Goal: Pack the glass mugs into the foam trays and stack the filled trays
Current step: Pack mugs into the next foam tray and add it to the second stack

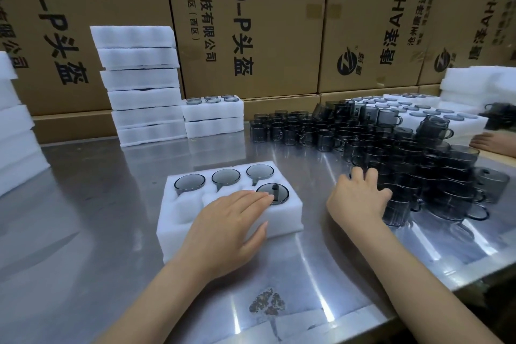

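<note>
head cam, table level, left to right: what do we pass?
White foam stack at the left edge → tall stack of foam trays → foam tray being filled with left hand on it → right hand → pile of smoked glass mugs.

A wall of brown cardboard cartons (251,22), printed with black lettering, filled the view from ten to two o'clock. Below them a steel table (97,204) reflected streaks of overhead light at five o'clock.

Even overhead light, streaky glare on steel table (279,274), wide-angle edge warping.
</note>
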Tool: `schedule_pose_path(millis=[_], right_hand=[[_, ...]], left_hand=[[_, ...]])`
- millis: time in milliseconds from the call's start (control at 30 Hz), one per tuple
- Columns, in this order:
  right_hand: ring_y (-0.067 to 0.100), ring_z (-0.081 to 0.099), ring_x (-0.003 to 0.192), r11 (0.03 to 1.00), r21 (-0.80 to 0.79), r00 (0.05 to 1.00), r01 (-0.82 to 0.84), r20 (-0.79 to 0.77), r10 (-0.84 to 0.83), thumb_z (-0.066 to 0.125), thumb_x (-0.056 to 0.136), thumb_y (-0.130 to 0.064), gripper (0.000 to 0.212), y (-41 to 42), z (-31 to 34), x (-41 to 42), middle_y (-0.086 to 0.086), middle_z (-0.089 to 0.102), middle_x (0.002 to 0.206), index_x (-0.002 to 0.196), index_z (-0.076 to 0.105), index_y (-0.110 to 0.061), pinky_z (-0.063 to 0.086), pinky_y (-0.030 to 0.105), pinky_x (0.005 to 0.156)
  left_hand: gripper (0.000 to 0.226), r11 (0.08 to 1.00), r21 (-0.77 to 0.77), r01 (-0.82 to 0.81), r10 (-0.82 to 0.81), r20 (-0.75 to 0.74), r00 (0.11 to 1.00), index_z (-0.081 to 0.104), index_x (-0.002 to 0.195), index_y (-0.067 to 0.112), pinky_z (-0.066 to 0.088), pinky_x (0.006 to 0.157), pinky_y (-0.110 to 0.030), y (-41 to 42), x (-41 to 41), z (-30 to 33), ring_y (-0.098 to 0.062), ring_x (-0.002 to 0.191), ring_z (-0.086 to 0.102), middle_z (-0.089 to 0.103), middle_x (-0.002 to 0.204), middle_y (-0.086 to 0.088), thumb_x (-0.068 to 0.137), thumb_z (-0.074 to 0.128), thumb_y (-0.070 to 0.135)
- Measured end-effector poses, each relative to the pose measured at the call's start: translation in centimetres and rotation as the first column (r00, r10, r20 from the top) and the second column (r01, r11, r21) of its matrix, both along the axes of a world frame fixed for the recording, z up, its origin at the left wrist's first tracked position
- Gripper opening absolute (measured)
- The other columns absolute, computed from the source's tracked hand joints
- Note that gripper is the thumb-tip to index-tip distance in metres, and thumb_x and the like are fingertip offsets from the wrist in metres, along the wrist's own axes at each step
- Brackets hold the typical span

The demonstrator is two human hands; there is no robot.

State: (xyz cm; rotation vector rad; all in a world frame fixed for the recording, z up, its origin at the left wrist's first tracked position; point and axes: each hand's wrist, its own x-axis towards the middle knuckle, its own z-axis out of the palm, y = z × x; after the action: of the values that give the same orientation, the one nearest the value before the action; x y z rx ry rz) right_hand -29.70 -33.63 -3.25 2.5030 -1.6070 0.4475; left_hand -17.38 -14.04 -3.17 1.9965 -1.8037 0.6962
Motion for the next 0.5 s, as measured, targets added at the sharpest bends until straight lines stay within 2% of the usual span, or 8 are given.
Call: schedule_pose_path(millis=[100, 233, 300, 333, 400, 500], right_hand=[[0.026, 0.032, 0.119, 0.992, -0.057, 0.994, -0.109, 0.005, 0.11, 0.043, 0.088, -0.013, 0.029, 0.1, -0.2, 0.3, 0.004, 0.047, 0.122, 0.114, 0.055, -0.015, 0.037, 0.037, 0.082], [0.021, 0.036, 0.112, 0.928, -0.127, 0.932, -0.349, 0.053, 0.358, 0.045, 0.089, -0.008, 0.036, 0.3, -0.3, 0.8, -0.004, 0.05, 0.122, 0.121, 0.055, -0.02, 0.034, 0.027, 0.065], [0.021, 0.037, 0.113, 0.884, -0.179, 0.883, -0.432, 0.118, 0.455, 0.048, 0.088, -0.006, 0.041, 0.7, -0.1, 1.1, -0.005, 0.05, 0.125, 0.125, 0.055, -0.022, 0.038, 0.027, 0.067], [0.022, 0.037, 0.115, 0.869, -0.215, 0.864, -0.446, 0.15, 0.481, 0.05, 0.086, -0.006, 0.044, 0.8, 0.0, 1.1, -0.004, 0.05, 0.128, 0.126, 0.055, -0.021, 0.041, 0.03, 0.074], [0.025, 0.032, 0.122, 0.885, -0.249, 0.879, -0.394, 0.179, 0.442, 0.053, 0.085, -0.012, 0.046, 1.0, 0.1, 0.9, -0.002, 0.042, 0.139, 0.13, 0.05, -0.022, 0.038, 0.035, 0.091], [0.029, 0.021, 0.129, 0.973, -0.106, 0.968, -0.207, 0.12, 0.219, 0.056, 0.086, -0.035, 0.056, 0.8, -0.1, 0.2, 0.003, 0.019, 0.15, 0.137, 0.034, -0.024, 0.029, 0.043, 0.101]], left_hand=[[0.043, 1.0, 0.003, -0.002, 0.002, -0.002, 1.0, 0.067, 0.116, 0.017, 0.052, 0.081, -0.025, 0.0, 0.0, 0.0, -0.013, 0.106, 0.064, 0.067, 0.116, 0.007, 0.086, 0.042, 0.035], [0.043, 1.0, 0.007, -0.003, 0.003, -0.001, 1.0, 0.066, 0.118, 0.017, 0.052, 0.081, -0.025, 0.0, 0.0, 0.0, -0.014, 0.107, 0.063, 0.066, 0.117, 0.007, 0.087, 0.042, 0.036], [0.043, 1.0, 0.007, -0.006, 0.006, 0.003, 1.0, 0.066, 0.118, 0.017, 0.051, 0.082, -0.024, 0.0, 0.0, 0.0, -0.014, 0.107, 0.063, 0.066, 0.117, 0.007, 0.087, 0.042, 0.035], [0.043, 1.0, 0.007, -0.007, 0.007, 0.006, 1.0, 0.066, 0.117, 0.016, 0.051, 0.082, -0.024, 0.0, 0.0, 0.0, -0.014, 0.106, 0.063, 0.066, 0.117, 0.007, 0.087, 0.042, 0.035], [0.042, 1.0, 0.008, -0.001, 0.001, 0.008, 1.0, 0.066, 0.117, 0.015, 0.05, 0.082, -0.025, 0.0, -0.1, 0.0, -0.014, 0.105, 0.064, 0.067, 0.116, 0.006, 0.086, 0.043, 0.033], [0.039, 1.0, -0.01, 0.019, -0.019, -0.001, 1.0, 0.067, 0.116, 0.014, 0.051, 0.083, -0.026, 0.2, 0.1, -0.1, -0.015, 0.104, 0.064, 0.066, 0.117, 0.004, 0.086, 0.048, 0.03]])
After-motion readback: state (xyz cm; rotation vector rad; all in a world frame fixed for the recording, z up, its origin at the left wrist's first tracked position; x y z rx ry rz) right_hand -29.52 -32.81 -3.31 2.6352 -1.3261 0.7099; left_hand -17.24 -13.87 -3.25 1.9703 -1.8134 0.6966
